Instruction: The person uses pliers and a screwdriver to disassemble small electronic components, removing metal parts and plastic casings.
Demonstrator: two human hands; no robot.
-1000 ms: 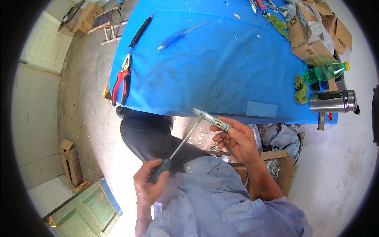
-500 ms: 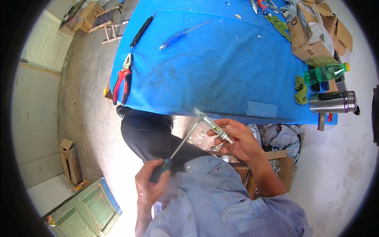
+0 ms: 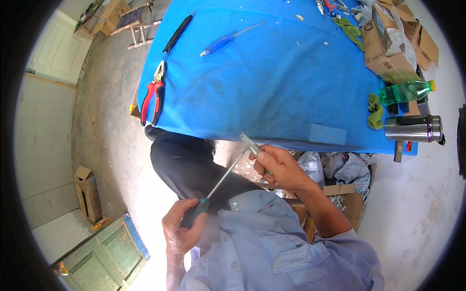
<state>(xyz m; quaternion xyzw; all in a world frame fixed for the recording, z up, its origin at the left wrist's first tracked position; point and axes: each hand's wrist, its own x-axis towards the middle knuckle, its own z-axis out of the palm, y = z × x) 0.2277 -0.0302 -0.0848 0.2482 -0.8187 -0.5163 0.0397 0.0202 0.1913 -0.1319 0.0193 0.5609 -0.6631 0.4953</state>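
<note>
My left hand is closed round the dark teal handle of a screwdriver. Its long steel shaft slants up and to the right. The tip meets a slim silver metal part, near that part's free end. My right hand grips this part, with the thumb on top and the fingers curled round it. Most of the part's length is hidden in the hand; its exact kind cannot be made out. Both hands are held over my lap, just off the table's near edge.
On the blue-covered table lie red-and-black pliers, a blue-handled screwdriver and a black pen-like tool. To the right are a green bottle, a steel flask, green cloths and a cardboard box.
My right hand has shifted its grip along the silver part, so the fingers now cover most of it. The screwdriver tip stays at the part. The whole view has shifted slightly.
</note>
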